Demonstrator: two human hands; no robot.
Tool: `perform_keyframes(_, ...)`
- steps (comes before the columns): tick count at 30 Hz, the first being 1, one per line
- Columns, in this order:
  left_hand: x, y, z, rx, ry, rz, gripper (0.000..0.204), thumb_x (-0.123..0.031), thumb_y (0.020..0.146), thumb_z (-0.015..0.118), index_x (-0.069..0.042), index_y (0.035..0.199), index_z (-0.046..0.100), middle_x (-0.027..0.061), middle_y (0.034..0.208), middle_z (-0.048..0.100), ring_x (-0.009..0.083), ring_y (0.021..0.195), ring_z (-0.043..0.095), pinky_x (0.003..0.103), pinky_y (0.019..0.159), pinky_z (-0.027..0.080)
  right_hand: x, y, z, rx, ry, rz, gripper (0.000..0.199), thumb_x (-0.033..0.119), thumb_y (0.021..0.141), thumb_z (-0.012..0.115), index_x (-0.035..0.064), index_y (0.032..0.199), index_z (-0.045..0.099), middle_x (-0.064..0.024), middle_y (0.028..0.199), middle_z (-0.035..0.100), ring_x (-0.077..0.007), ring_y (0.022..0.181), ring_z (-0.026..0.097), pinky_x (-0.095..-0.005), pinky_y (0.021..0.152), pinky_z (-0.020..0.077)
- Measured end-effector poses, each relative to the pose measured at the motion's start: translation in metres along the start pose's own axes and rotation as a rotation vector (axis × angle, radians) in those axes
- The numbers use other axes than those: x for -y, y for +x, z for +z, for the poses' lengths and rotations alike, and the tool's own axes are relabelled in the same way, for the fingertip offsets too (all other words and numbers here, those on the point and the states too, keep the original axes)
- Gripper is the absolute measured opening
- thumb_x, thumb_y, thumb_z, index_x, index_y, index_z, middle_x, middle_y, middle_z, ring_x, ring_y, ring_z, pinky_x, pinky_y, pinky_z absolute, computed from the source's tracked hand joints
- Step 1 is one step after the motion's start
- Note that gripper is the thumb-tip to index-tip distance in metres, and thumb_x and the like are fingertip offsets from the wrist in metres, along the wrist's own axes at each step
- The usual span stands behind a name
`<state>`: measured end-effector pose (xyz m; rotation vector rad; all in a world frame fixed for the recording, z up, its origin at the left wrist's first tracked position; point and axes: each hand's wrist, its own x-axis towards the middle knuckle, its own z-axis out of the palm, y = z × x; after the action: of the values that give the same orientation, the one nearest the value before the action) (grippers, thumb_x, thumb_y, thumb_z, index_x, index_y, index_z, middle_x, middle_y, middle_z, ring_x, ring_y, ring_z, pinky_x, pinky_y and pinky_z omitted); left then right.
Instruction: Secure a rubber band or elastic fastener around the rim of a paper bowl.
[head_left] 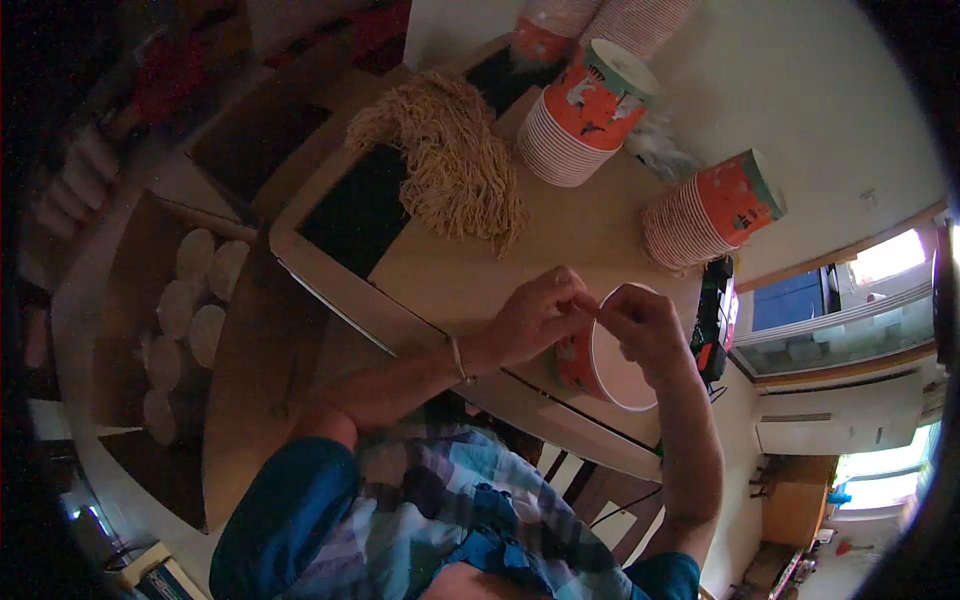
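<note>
A paper bucket (pixel 573 366) with a printed orange side and a white inside lies tilted near the front edge of the table, its mouth turned to the right. At its upper rim the fingertips of both my hands meet. My left hand (pixel 540 318) is closed in a pinch, a bracelet on its wrist. My right hand (pixel 645 325) is also pinched, its fingers bent over the bucket's mouth. Whatever is between the fingertips is too small to make out. Beyond my hands lies a big loose bundle of tan strings (pixel 455 165).
Stacked paper buckets (pixel 580 115) stand at the back, and another stack (pixel 710 212) leans farther right. A black device (pixel 713 310) sits along the table's right edge. On the left, an open cardboard box (pixel 135 300) holds several pale round-topped items.
</note>
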<state>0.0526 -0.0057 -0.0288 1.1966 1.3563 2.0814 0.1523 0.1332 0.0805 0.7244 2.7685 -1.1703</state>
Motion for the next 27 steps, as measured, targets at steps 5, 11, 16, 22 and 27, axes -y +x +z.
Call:
perform_keyframes(5, 0.002, 0.002, -0.003, 0.029, 0.008, 0.043, 0.009, -0.002, 0.087, 0.064, -0.002, 0.095, 0.059, 0.0052, 0.093, 0.052, 0.0113, 0.074, 0.059, 0.026, 0.062, 0.052, 0.002, -0.003, -0.005, 0.035, -0.046, -0.101, 0.017, 0.019, 0.087, 0.067, 0.0028, 0.086, 0.066, -0.0063, 0.074, 0.064, -0.0098, 0.070, 0.056, -0.0287, 0.065, 0.0479)
perform_keyframes(11, 0.006, 0.002, -0.006, 0.041, -0.015, 0.072, 0.006, -0.001, 0.089, 0.062, -0.002, 0.094, 0.059, 0.0045, 0.092, 0.053, 0.0108, 0.072, 0.059, 0.025, 0.062, 0.052, 0.014, -0.009, -0.025, 0.143, -0.121, -0.119, 0.012, 0.010, 0.086, 0.061, -0.0013, 0.085, 0.065, -0.0063, 0.076, 0.063, -0.0109, 0.075, 0.056, -0.0280, 0.069, 0.0463)
perform_keyframes(16, 0.004, 0.002, -0.003, 0.079, -0.089, -0.034, 0.005, 0.001, 0.090, 0.060, -0.003, 0.093, 0.059, 0.0029, 0.089, 0.055, 0.0098, 0.070, 0.060, 0.025, 0.061, 0.052, 0.018, -0.012, -0.024, 0.136, -0.125, -0.151, 0.012, 0.008, 0.087, 0.059, -0.0009, 0.082, 0.065, -0.0060, 0.078, 0.064, -0.0111, 0.077, 0.057, -0.0286, 0.071, 0.0463)
perform_keyframes(22, 0.010, 0.006, -0.004, 0.082, -0.026, 0.048, 0.004, 0.000, 0.090, 0.059, -0.004, 0.092, 0.059, 0.0026, 0.089, 0.058, 0.0099, 0.072, 0.060, 0.025, 0.064, 0.052, 0.011, -0.014, -0.022, 0.063, -0.060, -0.197, 0.015, 0.017, 0.088, 0.060, 0.0032, 0.085, 0.066, -0.0093, 0.077, 0.064, -0.0153, 0.073, 0.059, -0.0330, 0.069, 0.0486)
perform_keyframes(27, 0.025, 0.001, -0.006, 0.060, -0.060, 0.088, 0.004, -0.001, 0.090, 0.061, -0.004, 0.091, 0.060, 0.0040, 0.089, 0.058, 0.0112, 0.079, 0.060, 0.026, 0.074, 0.051, 0.031, -0.021, -0.028, 0.027, 0.101, -0.018, 0.010, 0.010, 0.087, 0.061, 0.0017, 0.083, 0.065, -0.0047, 0.078, 0.064, -0.0113, 0.076, 0.057, -0.0282, 0.071, 0.0471)
